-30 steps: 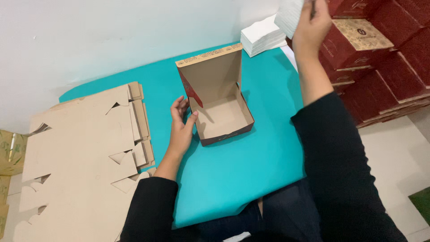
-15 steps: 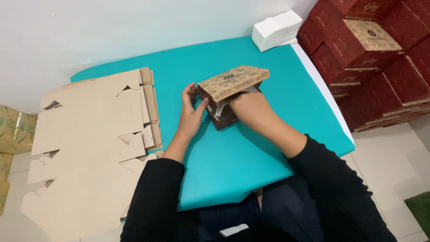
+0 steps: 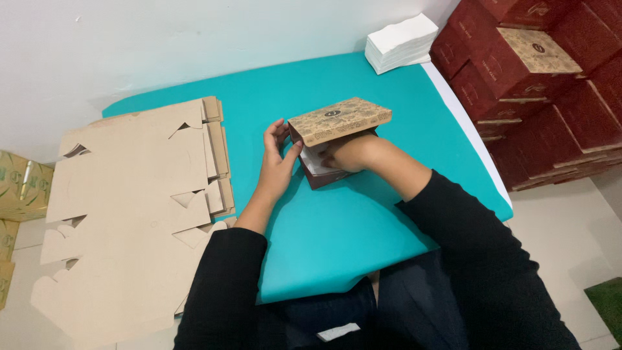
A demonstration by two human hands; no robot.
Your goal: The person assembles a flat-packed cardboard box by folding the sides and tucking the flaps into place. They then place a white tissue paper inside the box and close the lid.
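A small dark red box (image 3: 324, 178) with a tan patterned hinged lid (image 3: 339, 120) sits on the teal table (image 3: 363, 227). My left hand (image 3: 277, 159) grips the box's left wall. My right hand (image 3: 346, 152) reaches inside the box under the half-lowered lid and presses a white paper sheet (image 3: 315, 163) onto its floor. The lid hides my right fingertips.
A pile of flat tan cardboard blanks (image 3: 129, 194) covers the table's left side. A stack of white paper sheets (image 3: 398, 42) lies at the far right corner. Closed dark red boxes (image 3: 538, 78) are stacked to the right, beyond the table edge.
My right hand took a white sheet from the far stack and brought it down into the box. The lid, upright a second ago, has tipped down over that hand.
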